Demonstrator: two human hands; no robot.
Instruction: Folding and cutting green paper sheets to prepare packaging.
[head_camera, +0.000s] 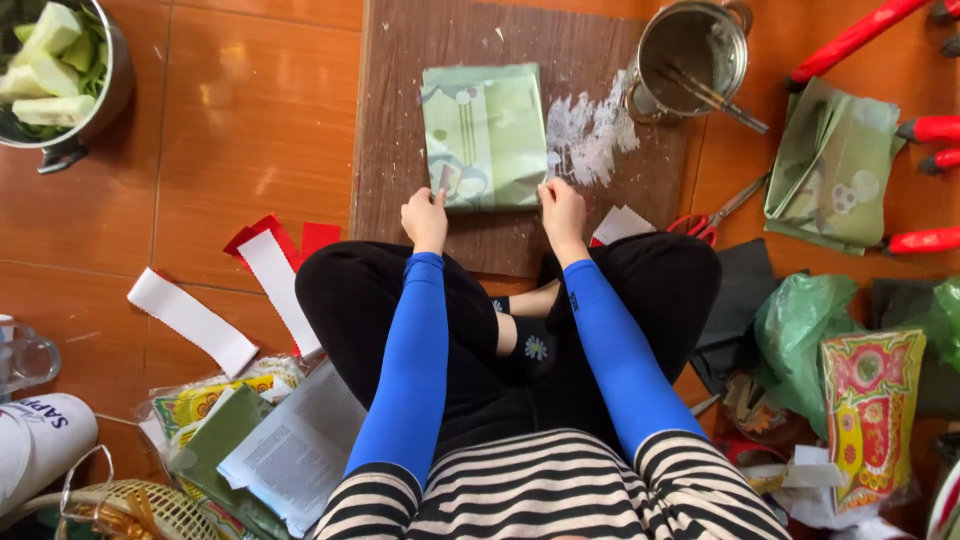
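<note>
A flat square packet wrapped in pale green patterned paper (484, 135) lies on a dark wooden board (400, 120) on the floor in front of my crossed legs. My left hand (426, 218) rests at the packet's near left corner, fingers curled against its edge. My right hand (562, 208) presses the near right corner the same way. Both arms wear blue sleeves. White paste smears (590, 130) mark the board just right of the packet.
A metal pot with sticks in it (690, 55) stands at the board's far right. Red-handled scissors (712, 215), folded green paper (835, 165), red bars (850, 40), a bowl of green cut pieces (55, 70), white and red paper strips (270, 275) and colourful packets (870, 410) surround me.
</note>
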